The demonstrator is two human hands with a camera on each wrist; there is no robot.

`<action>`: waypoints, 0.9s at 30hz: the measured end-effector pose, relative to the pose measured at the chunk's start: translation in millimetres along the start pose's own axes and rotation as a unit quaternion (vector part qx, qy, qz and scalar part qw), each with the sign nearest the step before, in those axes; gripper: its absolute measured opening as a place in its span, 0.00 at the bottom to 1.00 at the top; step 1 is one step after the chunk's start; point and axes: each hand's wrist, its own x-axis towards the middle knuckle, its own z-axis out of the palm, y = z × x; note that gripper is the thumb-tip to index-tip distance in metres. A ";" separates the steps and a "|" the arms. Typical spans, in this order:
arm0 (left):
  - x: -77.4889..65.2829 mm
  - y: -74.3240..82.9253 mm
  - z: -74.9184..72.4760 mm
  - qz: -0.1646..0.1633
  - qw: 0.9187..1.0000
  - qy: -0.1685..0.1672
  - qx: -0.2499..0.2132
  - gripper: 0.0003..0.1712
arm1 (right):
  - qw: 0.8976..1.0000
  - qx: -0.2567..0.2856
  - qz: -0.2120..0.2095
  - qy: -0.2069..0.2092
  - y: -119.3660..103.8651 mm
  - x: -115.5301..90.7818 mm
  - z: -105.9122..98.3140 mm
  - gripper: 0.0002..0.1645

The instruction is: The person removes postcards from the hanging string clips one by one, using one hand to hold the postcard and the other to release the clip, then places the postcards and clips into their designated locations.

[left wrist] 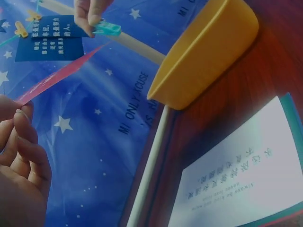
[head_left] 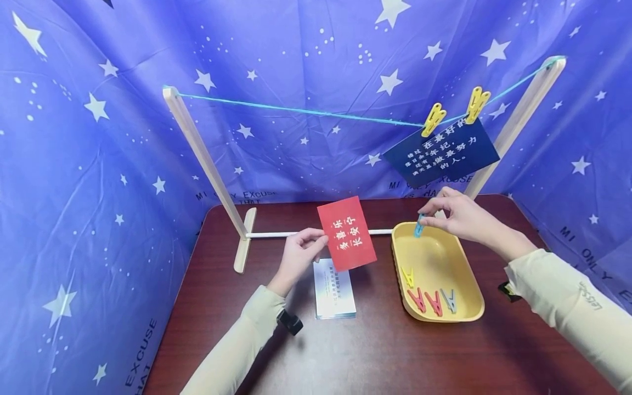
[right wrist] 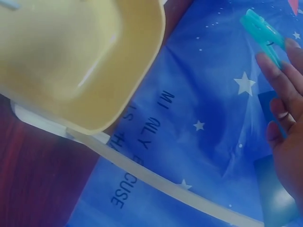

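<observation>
Red card [head_left: 348,235]: in my L grip [head_left: 302,249], thumb + fingers closed on L edge only; prob. to keep printed face uncovered & far edge free. Held up off bench [head_left: 375,351], by the card stack [head_left: 334,291].
Teal clothespin [head_left: 418,226]: in my R grip [head_left: 456,216], small gap betw. thumb & fingertip, just the pin's width. R wrist view: pinched at handle end, nose pointing away, prob. so a squeeze would spread it. Over far end of yellow tray [head_left: 439,258].
Spare pins: yellow, 2 red, grey-blue in tray nr end; walls prob. stop them straying.
Navy card [head_left: 444,156]: on teal string [head_left: 306,111], 2 yellow clothespins [head_left: 433,119] along top edge, likely vs. swivel. Hangs tilted; string dips there, prob. wt.
Wooden posts [head_left: 204,159]: 1 ea. end, hold string above bench.
</observation>
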 end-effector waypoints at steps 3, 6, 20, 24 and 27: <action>-2.2 -1.7 -2.1 -0.009 1.000 -0.002 0.003 0.09 | 1.000 0.003 0.011 -0.014 2.5 -2.2 4.0 0.05; -4.0 -4.1 -4.4 -0.016 1.000 -0.006 0.009 0.10 | 0.999 0.010 0.024 -0.032 4.2 -4.2 7.5 0.05; -13.3 -12.4 -17.1 -0.059 0.998 -0.007 0.028 0.11 | 0.998 0.021 0.042 -0.052 10.4 -16.2 24.2 0.05; -16.2 -16.7 -20.4 -0.074 0.997 -0.002 0.035 0.11 | 0.998 0.022 0.039 -0.054 13.9 -20.7 29.0 0.04; -17.2 -19.6 -22.4 -0.082 0.996 -0.002 0.046 0.11 | 0.997 0.018 0.039 -0.057 16.9 -23.4 32.7 0.04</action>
